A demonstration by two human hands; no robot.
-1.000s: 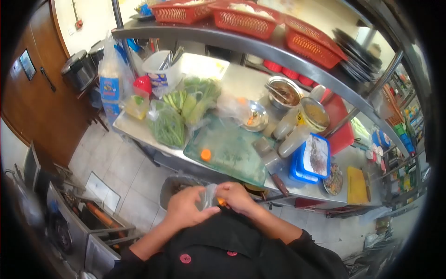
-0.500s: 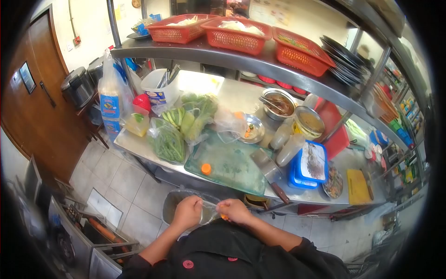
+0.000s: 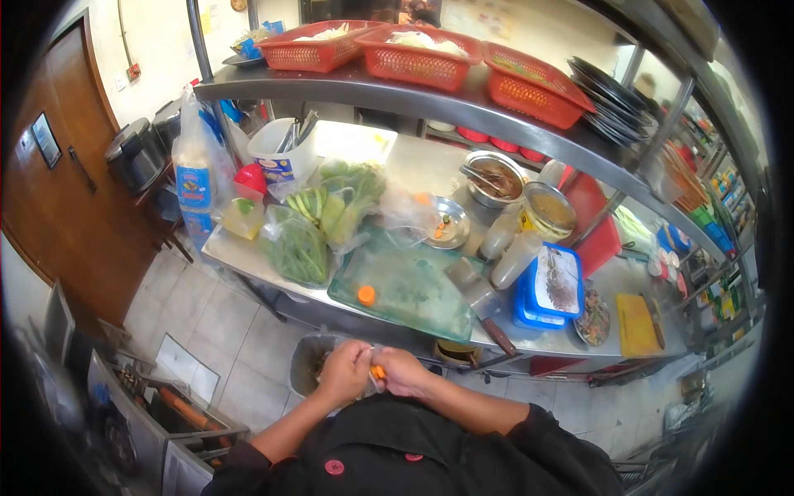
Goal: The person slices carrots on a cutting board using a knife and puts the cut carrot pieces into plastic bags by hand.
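Note:
Over a bin (image 3: 304, 364) below the counter edge, my two hands are nearly touching. My left hand (image 3: 346, 372) is closed, fingertips pinched on a clear plastic bag, most of it hidden now. My right hand (image 3: 404, 374) is closed too, with an orange carrot piece (image 3: 378, 372) showing at its fingers. Whether the carrot sits inside the bag I cannot tell. Ahead of the hands lies a green glass-like cutting board (image 3: 405, 281), with another orange carrot piece (image 3: 366, 294) on it. A cleaver (image 3: 480, 299) rests across the board's right side.
Bagged green vegetables (image 3: 296, 248) stand left of the board. Beyond it are a small metal bowl (image 3: 447, 225) and a pot of brown sauce (image 3: 495, 180). A blue tub (image 3: 549, 289) sits right of the cleaver. Red baskets (image 3: 422, 62) line the overhead shelf (image 3: 347, 87).
My hands have come closer together; the plastic stretched between them has bunched up out of sight. More of the orange carrot piece shows at my right fingers.

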